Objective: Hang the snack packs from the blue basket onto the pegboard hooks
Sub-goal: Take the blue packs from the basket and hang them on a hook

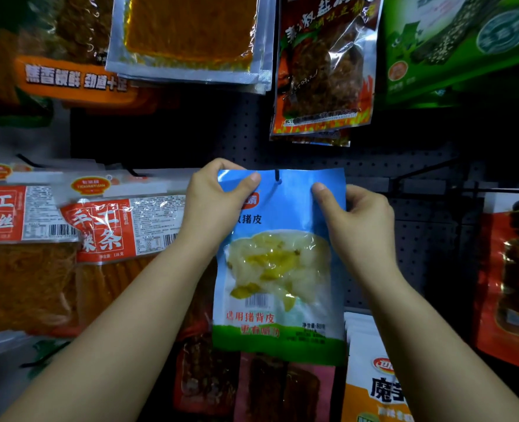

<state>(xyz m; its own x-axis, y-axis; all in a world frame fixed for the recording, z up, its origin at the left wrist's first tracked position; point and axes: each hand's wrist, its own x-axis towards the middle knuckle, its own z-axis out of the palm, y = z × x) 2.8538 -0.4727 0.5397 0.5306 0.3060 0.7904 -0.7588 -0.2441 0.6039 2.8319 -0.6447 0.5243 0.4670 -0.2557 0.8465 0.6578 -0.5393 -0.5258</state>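
Your left hand (218, 202) pinches the top left corner of the blue pork-skin snack pack (279, 263), thumb on the front and fingers curled behind. Your right hand (355, 220) pinches the top right edge the same way. Gripping both corners keeps the header flat and taut, so the punched hole lines up with the black hook (277, 175), whose tip already shows through the hole at the top centre. The pack hangs upright against the dark pegboard (373, 166), low in the middle of the display; I judge it is threaded but not yet slid back along the hook.

To the left hang red-and-white spicy strip packs (99, 233), close beside your left forearm. Above, a clear orange sheet pack (188, 35) and a red flame-printed pack (322, 68) hang clear of the hook. Below the blue pack, darker packs overlap its lower edge. At the right, an empty hook (428, 170) juts out, and a red pack (514, 284) hangs further right. The blue basket is out of view.
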